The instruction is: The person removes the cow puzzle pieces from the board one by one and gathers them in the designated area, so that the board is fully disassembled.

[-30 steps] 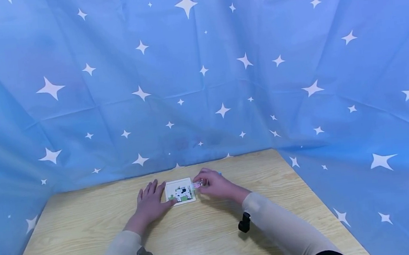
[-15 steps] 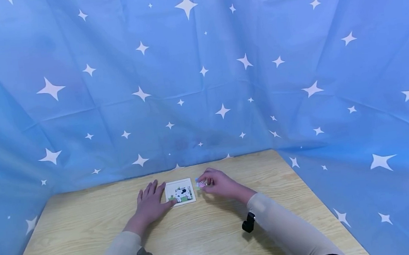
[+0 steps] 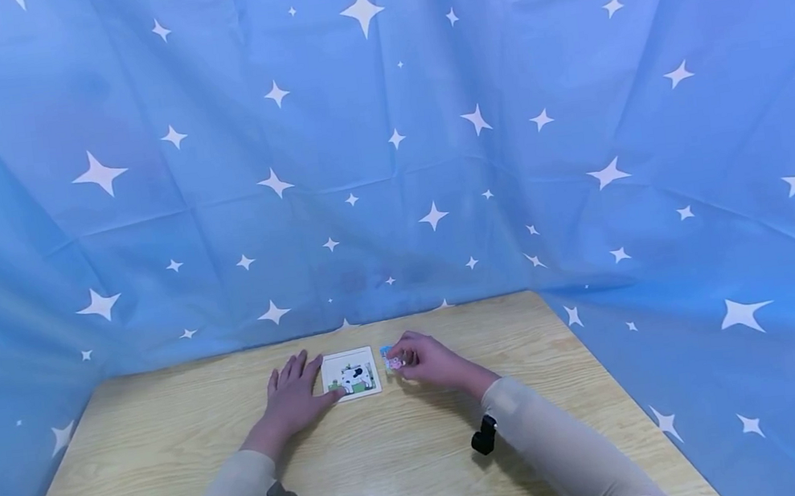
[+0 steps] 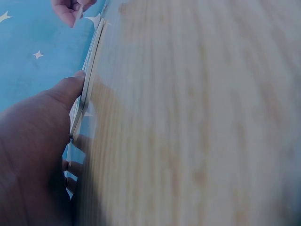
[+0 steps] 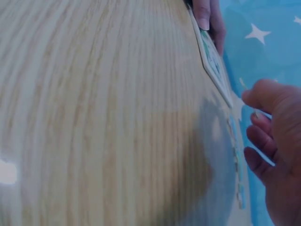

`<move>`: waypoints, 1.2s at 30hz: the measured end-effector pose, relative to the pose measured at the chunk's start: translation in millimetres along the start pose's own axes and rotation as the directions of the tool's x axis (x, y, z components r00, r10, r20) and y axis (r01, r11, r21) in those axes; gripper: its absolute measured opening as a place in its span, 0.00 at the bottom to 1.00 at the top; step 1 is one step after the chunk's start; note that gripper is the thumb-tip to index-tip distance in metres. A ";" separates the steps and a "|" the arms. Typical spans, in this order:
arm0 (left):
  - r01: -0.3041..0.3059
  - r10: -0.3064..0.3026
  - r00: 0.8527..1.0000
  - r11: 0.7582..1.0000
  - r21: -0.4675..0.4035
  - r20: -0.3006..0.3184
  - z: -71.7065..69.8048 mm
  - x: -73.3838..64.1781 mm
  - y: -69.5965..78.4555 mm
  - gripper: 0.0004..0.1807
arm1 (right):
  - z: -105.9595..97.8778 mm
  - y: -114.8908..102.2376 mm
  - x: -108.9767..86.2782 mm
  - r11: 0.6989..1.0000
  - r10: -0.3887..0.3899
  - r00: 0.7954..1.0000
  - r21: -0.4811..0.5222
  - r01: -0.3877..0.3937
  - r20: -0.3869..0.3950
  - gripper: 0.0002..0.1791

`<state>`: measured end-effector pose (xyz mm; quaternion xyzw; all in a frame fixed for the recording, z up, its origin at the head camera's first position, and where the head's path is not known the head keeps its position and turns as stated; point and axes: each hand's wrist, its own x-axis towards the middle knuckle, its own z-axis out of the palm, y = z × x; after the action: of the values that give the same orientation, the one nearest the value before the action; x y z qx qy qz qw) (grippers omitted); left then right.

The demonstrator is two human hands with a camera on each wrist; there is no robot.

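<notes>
A white-framed puzzle board (image 3: 345,358) with a black-and-white cow picture lies flat on the table in the head view. My left hand (image 3: 295,396) rests at its left side, fingers spread and fairly straight, thumb on the near edge. Just right of the board, my right hand (image 3: 430,362) pinches a small puzzle piece (image 3: 394,362) with a pink picture between thumb and fingers. From the left wrist the held piece (image 4: 78,15) appears as a thin, tilted edge. Below the right hand, thin puzzle pieces (image 5: 236,157) lie on the table, largely hidden in the head view.
The wooden table (image 3: 391,459) reaches a blue, star-patterned cloth (image 3: 372,145) behind it and at the sides. Black wrist cameras are strapped on both sleeves; the right one (image 3: 484,436) hangs just above the tabletop.
My right hand has moved slightly right, away from the board's right edge, and the pink-pictured puzzle piece has turned in its fingers. The left hand and board have stayed put.
</notes>
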<state>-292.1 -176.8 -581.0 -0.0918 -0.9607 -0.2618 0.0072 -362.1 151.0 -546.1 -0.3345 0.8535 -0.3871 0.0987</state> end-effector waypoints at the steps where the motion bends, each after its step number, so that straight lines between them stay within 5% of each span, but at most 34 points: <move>1: 0.006 -0.006 1.000 1.000 -0.001 0.002 -0.9 -0.5 1.1 0.52 | 1.3 1.6 0.1 1.000 0.002 1.000 -0.008 -0.002 0.006 0.18; 14: -0.015 0.015 1.000 1.000 -0.020 -0.014 1.8 -0.2 -2.2 0.55 | 7.9 4.6 2.2 0.997 0.072 0.997 -0.041 -0.071 0.026 0.16; 36: -0.017 0.017 1.000 1.000 -0.023 -0.015 6.8 3.3 -10.4 0.57 | 6.6 8.1 7.0 0.996 0.082 0.995 -0.045 -0.080 0.058 0.13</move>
<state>-297.0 -181.6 -591.9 -0.0980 -0.9567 -0.2736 0.0155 -368.6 146.4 -555.8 -0.3131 0.8711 -0.3545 0.1326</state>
